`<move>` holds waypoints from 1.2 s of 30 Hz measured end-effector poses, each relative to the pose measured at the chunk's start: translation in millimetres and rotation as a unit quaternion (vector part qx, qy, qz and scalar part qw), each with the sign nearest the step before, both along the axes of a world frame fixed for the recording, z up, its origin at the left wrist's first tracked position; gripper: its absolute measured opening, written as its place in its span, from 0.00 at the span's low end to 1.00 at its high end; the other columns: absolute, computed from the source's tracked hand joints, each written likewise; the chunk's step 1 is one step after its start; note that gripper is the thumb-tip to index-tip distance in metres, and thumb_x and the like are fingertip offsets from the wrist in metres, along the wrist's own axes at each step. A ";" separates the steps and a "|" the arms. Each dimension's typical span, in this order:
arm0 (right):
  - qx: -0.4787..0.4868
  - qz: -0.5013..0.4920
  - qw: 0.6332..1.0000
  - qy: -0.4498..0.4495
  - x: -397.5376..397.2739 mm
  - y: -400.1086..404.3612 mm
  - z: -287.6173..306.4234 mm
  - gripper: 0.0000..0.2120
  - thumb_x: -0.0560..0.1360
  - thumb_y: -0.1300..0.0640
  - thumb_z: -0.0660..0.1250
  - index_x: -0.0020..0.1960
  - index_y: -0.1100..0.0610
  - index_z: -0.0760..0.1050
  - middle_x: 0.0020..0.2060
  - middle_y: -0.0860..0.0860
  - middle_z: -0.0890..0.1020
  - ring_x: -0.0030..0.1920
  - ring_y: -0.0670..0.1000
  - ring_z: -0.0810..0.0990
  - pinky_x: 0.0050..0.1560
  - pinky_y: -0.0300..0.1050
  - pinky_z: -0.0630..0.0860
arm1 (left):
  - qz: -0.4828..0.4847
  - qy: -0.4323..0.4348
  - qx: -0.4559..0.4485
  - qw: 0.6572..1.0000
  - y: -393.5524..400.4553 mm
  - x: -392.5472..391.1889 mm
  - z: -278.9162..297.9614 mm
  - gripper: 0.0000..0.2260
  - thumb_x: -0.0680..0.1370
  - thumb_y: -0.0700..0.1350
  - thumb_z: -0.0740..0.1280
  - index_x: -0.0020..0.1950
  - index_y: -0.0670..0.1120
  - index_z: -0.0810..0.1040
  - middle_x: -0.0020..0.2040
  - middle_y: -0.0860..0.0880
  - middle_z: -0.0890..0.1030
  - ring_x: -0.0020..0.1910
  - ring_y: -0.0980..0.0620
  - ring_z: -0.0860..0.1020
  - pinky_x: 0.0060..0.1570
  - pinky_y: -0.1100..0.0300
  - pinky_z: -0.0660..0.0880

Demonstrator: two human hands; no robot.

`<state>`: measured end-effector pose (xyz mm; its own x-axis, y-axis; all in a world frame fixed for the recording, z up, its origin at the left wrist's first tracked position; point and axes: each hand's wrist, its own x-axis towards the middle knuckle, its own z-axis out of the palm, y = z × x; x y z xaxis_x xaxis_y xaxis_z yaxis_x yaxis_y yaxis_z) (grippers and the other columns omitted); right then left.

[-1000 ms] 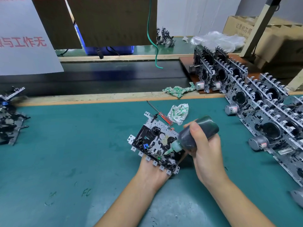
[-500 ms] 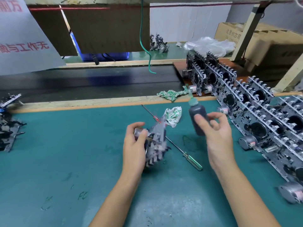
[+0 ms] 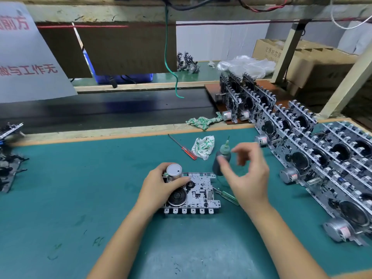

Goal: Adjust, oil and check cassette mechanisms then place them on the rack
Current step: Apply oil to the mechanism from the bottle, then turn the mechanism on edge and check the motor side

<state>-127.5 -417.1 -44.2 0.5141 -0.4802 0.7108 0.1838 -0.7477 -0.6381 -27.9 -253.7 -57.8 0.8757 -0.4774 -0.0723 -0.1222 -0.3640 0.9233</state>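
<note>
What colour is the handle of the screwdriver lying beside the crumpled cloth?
Clear red, on the screwdriver left of the cloth; head view.

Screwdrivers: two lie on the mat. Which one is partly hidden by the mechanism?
The green-handled screwdriver: its shaft runs under the mechanism held by the left hand. The red-handled screwdriver lies fully exposed beside the rag.

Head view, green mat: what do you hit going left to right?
Mechanism pile at the left edge → left hand on the held mechanism → oil bottle → right hand → rack of mechanisms.
</note>
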 end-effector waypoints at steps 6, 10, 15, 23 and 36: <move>-0.232 0.191 0.825 0.479 -0.7 12.1 -3.8 0.58 0.59 0.29 0.70 0.77 0.50 0.45 0.75 0.44 0.56 0.74 0.45 0.52 0.73 0.39 0.47 | -0.139 -0.005 -0.028 0.990 16.0 11.9 -1.1 0.15 0.67 0.52 0.73 0.51 0.49 0.81 0.48 0.52 0.85 0.46 0.59 0.80 0.51 0.65 0.75; -0.318 0.145 0.807 0.475 6.1 17.7 6.0 0.51 0.60 0.34 0.73 0.73 0.55 0.57 0.65 0.48 0.67 0.65 0.51 0.67 0.64 0.47 0.68 | -0.143 -0.032 -0.037 0.989 20.9 9.1 -2.4 0.15 0.68 0.51 0.74 0.52 0.49 0.82 0.48 0.54 0.85 0.48 0.59 0.81 0.53 0.61 0.76; -0.246 0.230 0.829 0.447 0.5 25.0 25.7 0.42 0.58 0.37 0.76 0.67 0.50 0.67 0.58 0.44 0.75 0.58 0.48 0.75 0.58 0.47 0.72 | -0.151 0.016 -0.081 0.985 38.8 12.6 12.0 0.16 0.64 0.58 0.75 0.46 0.50 0.83 0.42 0.51 0.84 0.41 0.57 0.80 0.45 0.63 0.76; 0.417 0.524 0.666 0.327 -4.0 47.7 23.4 0.56 0.50 0.36 0.80 0.64 0.72 0.67 0.63 0.67 0.73 0.59 0.51 0.78 0.59 0.44 0.76 | -0.302 0.441 -0.365 0.762 23.4 -6.4 12.1 0.49 0.64 0.75 0.63 0.71 0.39 0.69 0.57 0.42 0.80 0.57 0.43 0.78 0.58 0.47 0.73; -0.239 -0.027 0.845 0.478 8.4 33.3 -19.7 0.11 0.81 0.47 0.54 0.58 0.52 0.66 0.53 0.48 0.72 0.56 0.50 0.71 0.50 0.43 0.68 | -0.068 0.438 -0.493 0.748 25.6 11.2 -9.5 0.29 0.74 0.58 0.61 0.64 0.35 0.75 0.66 0.31 0.71 0.64 0.35 0.73 0.60 0.41 0.73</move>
